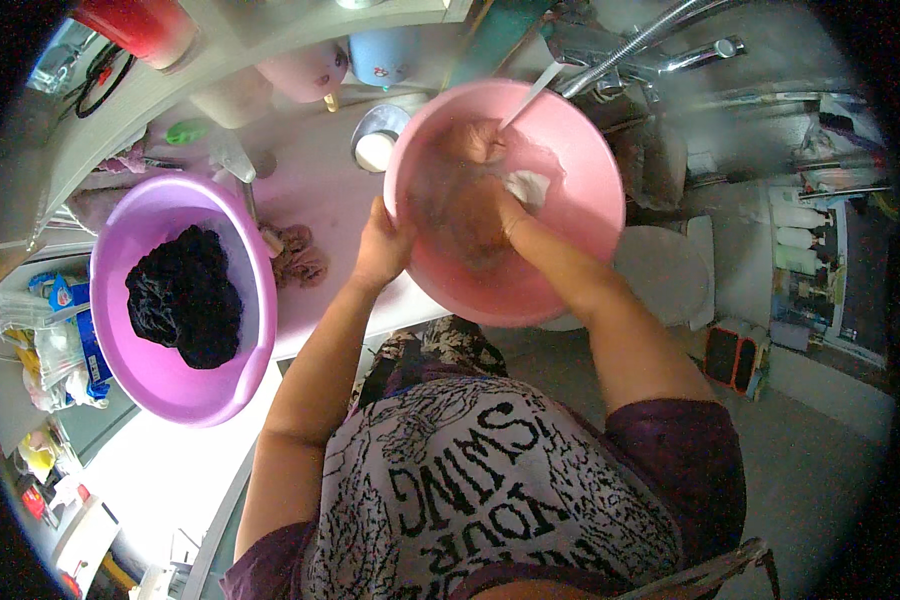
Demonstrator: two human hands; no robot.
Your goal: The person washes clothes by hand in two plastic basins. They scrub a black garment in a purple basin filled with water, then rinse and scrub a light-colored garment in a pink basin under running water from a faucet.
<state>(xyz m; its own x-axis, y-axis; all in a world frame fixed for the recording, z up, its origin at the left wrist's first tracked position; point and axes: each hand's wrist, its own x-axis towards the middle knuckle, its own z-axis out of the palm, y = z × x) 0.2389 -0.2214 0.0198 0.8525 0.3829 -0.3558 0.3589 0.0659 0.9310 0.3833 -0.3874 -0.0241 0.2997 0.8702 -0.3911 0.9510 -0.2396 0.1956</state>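
Note:
A pink plastic basin (596, 165) holds murky water under the chrome faucet (607, 79). A thin pale stream runs down from the faucet into it. My left hand (382, 244) grips the basin's left rim, thumb on the inside. Wrist-deep in the water, my right hand (499, 210) has its fingers hidden, so I cannot tell what they hold. Beside that hand a white patch (529, 187), cloth or foam, shows at the surface. Farther left, a purple plastic basin (262, 330) contains a bunched black cloth (187, 300).
A crumpled brown mesh-like cloth (300, 255) lies on the counter (322, 202) between the basins. Behind it stand a metal cup with a white round thing (375, 152), and pink (307, 71) and blue cups (382, 56). A toilet (664, 266) is at the right, below bottles (802, 236).

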